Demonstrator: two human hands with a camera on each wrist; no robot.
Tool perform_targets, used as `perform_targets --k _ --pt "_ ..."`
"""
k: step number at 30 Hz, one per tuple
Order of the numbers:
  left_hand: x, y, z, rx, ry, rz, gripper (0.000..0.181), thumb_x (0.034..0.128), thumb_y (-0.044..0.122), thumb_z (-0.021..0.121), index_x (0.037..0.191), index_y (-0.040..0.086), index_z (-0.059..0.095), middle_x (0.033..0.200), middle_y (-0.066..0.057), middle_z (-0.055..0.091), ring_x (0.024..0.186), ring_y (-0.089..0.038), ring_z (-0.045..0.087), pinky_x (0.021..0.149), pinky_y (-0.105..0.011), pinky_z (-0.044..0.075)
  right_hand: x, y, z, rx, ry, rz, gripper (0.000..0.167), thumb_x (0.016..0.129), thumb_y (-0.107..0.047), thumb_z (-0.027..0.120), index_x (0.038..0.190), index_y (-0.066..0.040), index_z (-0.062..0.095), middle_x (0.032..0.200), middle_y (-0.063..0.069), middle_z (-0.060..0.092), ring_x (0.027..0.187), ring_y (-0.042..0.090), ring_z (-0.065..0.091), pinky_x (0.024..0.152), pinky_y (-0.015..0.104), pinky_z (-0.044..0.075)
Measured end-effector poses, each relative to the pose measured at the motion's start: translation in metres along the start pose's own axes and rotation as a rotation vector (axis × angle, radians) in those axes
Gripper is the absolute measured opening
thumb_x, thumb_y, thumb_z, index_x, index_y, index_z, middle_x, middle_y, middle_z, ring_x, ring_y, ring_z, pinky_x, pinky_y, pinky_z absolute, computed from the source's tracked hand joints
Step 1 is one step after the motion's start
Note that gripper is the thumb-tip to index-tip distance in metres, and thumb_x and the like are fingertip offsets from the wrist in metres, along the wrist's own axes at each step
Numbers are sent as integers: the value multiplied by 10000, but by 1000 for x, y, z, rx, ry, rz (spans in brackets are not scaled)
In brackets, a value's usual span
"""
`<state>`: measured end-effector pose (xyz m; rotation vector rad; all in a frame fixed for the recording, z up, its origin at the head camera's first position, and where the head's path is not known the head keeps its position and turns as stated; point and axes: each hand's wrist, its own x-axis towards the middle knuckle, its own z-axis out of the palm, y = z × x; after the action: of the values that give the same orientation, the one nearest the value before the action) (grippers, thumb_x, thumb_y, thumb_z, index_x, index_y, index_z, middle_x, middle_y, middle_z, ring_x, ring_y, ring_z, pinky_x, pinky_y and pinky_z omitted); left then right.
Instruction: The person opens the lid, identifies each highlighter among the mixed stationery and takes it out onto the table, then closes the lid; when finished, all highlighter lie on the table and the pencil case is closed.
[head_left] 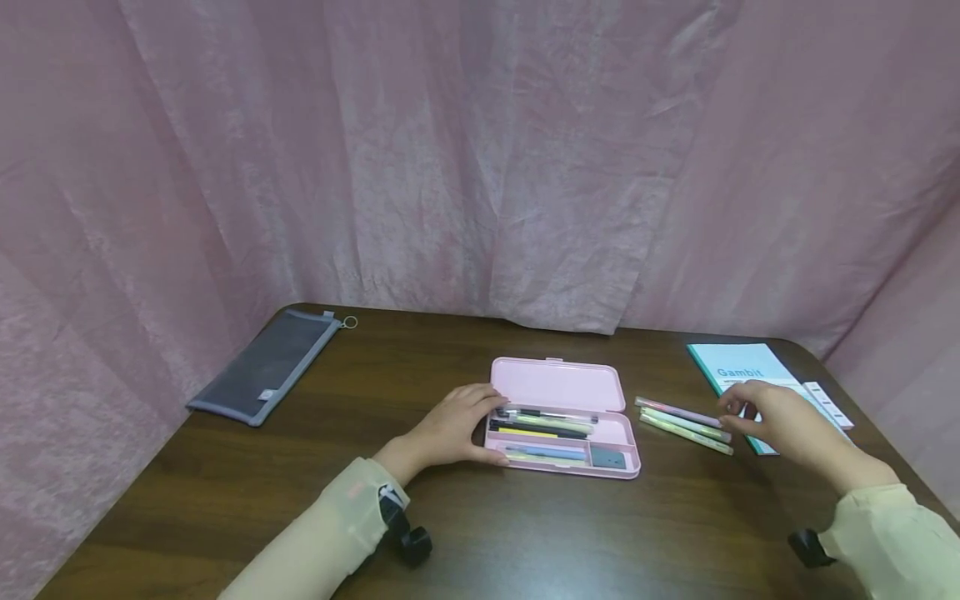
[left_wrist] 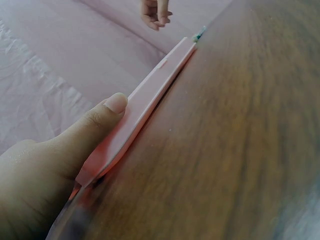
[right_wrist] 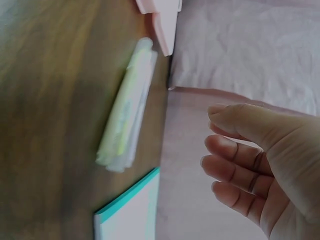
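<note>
A person's left hand (head_left: 450, 421) grips the near end of an open pink pencil case (head_left: 558, 383), thumb against its front wall, while the right hand (head_left: 787, 421), fingers loosely bent and holding nothing, hovers by a "Gambit" notebook (head_left: 750, 362). Between the hands, the case holds pens (head_left: 536, 429) and a grey-blue block (head_left: 607, 457), with three loose pens (head_left: 686, 422) just short of the right fingertips. Beyond the left hand, farther left, lies a dark zippered pouch (head_left: 262, 367), and past both hands hangs a pink curtain (head_left: 487, 167).
</note>
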<state>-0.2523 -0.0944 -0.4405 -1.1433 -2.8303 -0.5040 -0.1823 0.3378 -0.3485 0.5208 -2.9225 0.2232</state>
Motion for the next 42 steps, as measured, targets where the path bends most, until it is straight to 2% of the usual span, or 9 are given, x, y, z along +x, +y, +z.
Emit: perform_targets --k 10,17,21,29,42 --pt "-4 -1 -5 0 0 -11 877 716 692 687 1410 202 468 1456 -41 470 1386 -253 386 1164 -461 302 24 -21 -15 -2 2 -52 116 812 -159 750 893 -115 679 762 -94 610 693 25 527 576 236 434" --pt "-4 -2 -5 1 -7 -12 872 723 690 682 1413 202 466 1460 -37 467 1392 -249 378 1166 -460 300 35 -39 -15 61 -14 -58 124 820 -161 741 905 -96 678 767 -80 626 707 35 548 624 265 480" --pt "-5 -1 -5 -9 -6 -12 869 724 683 687 1410 197 469 1458 -43 468 1391 -254 379 1163 -467 303 41 -48 -9 109 -23 -67 118 831 -152 729 915 -85 679 779 -70 641 714 37 559 630 263 498" --pt "-3 1 -5 -7 0 -1 861 724 678 690 1403 195 474 1452 -41 472 1386 -248 385 1160 -461 308 51 -66 6 204 -95 -58 105 846 -135 714 934 -85 684 802 -49 636 713 53 548 608 224 484" --pt "-2 4 -5 -16 -29 -19 873 729 694 672 1421 210 452 1480 -32 445 1407 -242 358 1170 -459 296 62 -84 38 256 -174 -62 113 855 -171 712 953 -122 688 849 -41 659 781 97 570 697 279 515"
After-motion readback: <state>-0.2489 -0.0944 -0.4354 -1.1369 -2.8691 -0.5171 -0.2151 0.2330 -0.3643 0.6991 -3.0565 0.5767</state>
